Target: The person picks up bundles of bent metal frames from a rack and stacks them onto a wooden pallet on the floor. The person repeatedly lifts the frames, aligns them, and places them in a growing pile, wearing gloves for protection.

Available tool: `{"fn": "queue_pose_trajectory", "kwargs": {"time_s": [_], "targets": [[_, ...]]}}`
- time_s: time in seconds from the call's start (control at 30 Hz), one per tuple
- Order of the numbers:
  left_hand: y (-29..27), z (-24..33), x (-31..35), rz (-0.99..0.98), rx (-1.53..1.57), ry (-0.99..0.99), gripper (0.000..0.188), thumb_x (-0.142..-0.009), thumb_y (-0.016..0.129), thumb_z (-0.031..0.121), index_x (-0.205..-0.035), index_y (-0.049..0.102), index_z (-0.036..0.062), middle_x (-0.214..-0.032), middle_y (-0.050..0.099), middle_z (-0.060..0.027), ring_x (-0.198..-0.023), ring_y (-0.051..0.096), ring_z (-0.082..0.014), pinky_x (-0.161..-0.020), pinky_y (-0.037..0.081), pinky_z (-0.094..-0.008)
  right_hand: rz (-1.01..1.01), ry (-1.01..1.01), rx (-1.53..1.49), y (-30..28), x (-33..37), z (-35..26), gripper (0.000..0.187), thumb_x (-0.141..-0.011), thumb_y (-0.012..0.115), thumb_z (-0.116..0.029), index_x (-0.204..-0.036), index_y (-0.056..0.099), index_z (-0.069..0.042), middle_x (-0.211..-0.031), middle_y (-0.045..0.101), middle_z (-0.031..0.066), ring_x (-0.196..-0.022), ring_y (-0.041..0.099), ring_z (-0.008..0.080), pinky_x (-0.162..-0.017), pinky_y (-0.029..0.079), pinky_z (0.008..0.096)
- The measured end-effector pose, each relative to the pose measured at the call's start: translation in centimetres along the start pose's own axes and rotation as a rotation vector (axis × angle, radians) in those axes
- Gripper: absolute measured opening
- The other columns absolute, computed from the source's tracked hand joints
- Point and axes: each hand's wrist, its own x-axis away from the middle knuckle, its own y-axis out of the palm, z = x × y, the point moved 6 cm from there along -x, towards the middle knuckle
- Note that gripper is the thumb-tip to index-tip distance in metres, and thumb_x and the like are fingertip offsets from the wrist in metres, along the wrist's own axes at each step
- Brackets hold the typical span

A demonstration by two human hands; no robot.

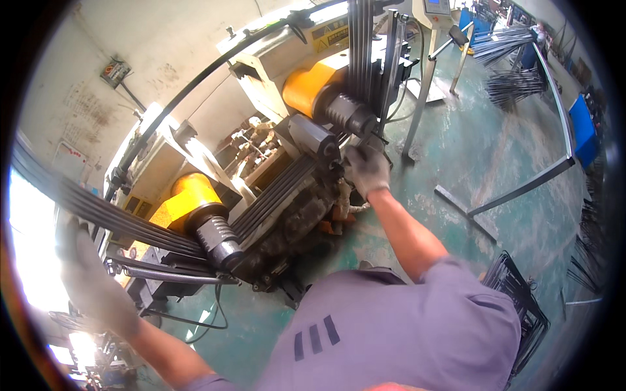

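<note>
My left hand, in a pale work glove, is blurred at the far left. Its fingers look stretched out beside a bundle of dark metal bars, and I cannot tell whether they touch it. These bars bend upward at the left roller head, below a yellow cylinder. At the machine's right end, my gloved right hand is closed close to the dark block and the right roller head. What its fingers grip is hidden. Between the heads run several parallel bars.
Upright bars rise by the right yellow cylinder. A control box stands behind them. On the green floor at right are a metal frame, stacked rods and dark bent frames. A cable loops under the machine.
</note>
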Motion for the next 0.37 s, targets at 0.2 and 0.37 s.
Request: {"fn": "queue_pose_trajectory", "kwargs": {"time_s": [0.2,0.37], "targets": [[6.1,7.6,16.1,-0.150,0.744,0.395,0.025,-0.094,0.066,-0.001,-0.117,0.072,-0.0060,-0.103,0.077,-0.0210,-0.090,0.076,-0.0331,-0.081,0.063,-0.0471,0.058,-0.499,-0.400,-7.6,1.1,-12.3,0.029,-0.104,0.077,-0.028,-0.115,0.080,-0.001,-0.097,0.080,0.0090,-0.089,0.072,0.0117,-0.080,0.056,0.0264],[17.1,6.9,28.9,-0.759,1.043,-0.743,0.019,-0.109,0.067,0.007,-0.127,0.067,-0.0003,-0.115,0.074,-0.0086,-0.100,0.072,-0.0160,-0.093,0.058,-0.0310,0.675,-1.345,0.461,-11.1,-2.7,-27.0,0.023,-0.101,0.076,-0.028,-0.121,0.081,-0.018,-0.118,0.076,0.0065,-0.103,0.073,0.0266,-0.088,0.060,0.0370]]}}
